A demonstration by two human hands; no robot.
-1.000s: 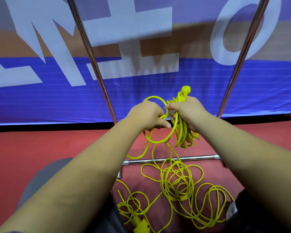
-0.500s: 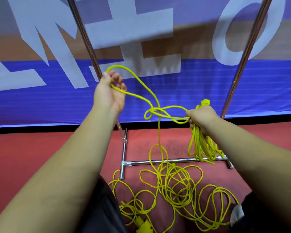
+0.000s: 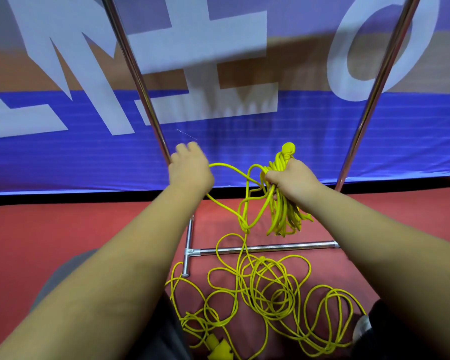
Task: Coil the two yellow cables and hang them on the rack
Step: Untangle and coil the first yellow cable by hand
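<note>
Coiling part done: right hand grips a bundle of cable loops; left hand, blurred, at the strand, grip unclear. Tangle lies on near floor; nothing visibly hung on rack.

On the red floor loose yellow cable sprawls across the rack's base bar.

The cable is bright yellow throughout, plug included. The rack is polished chrome. The floor is red. The banner is blue with white lettering and a tan band, black along its bottom edge.
</note>
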